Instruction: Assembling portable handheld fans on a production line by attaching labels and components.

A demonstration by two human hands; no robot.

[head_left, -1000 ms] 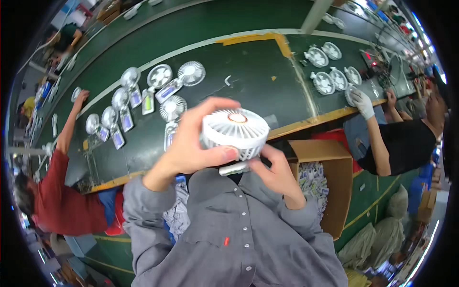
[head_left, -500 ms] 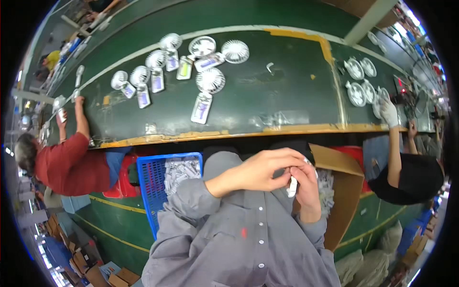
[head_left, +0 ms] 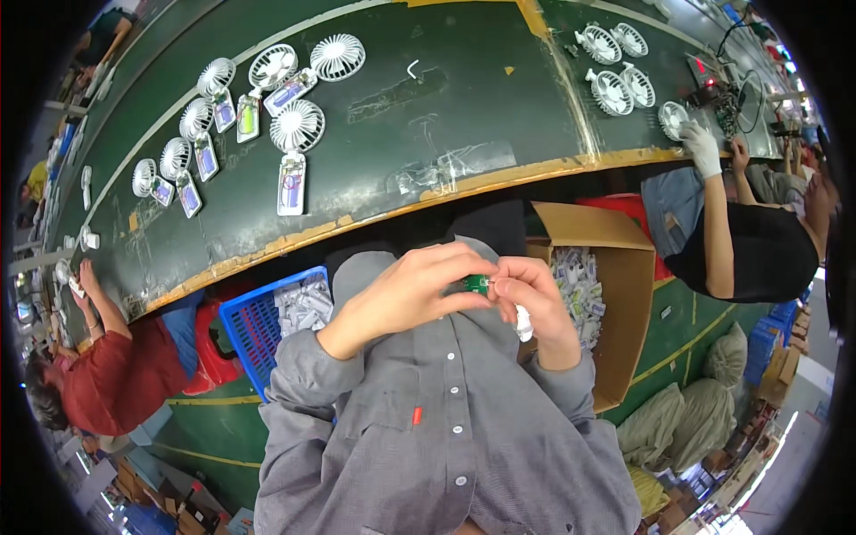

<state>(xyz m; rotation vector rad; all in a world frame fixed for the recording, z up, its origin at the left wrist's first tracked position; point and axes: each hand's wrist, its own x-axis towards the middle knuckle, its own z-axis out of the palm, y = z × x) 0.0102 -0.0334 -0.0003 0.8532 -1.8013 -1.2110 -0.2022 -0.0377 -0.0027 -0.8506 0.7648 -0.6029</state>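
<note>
Over my lap, my left hand (head_left: 417,287) pinches a small green part (head_left: 477,283) that looks like a circuit board. The fingertips of my right hand (head_left: 537,299) meet it from the other side. Out of my right fingers hangs a white plastic piece (head_left: 523,325), its upper end hidden in the grip. On the bench beyond my hands lies a white handheld fan (head_left: 297,127) with its handle open, a purple-blue part inside. Several similar fans, one with a yellow-green part (head_left: 249,119), lie behind it to the left.
A blue basket (head_left: 241,332) of small white parts stands left of my lap, and a cardboard box (head_left: 624,334) of similar parts right. The green bench (head_left: 374,169) has a worn yellow edge. Co-workers sit either side; one's gloved hand (head_left: 701,150) holds a fan head.
The view has swung, so the bench sits higher and tilted. My fingers have parted somewhat, and the green part now shows between them. The white piece stays in my right hand.
</note>
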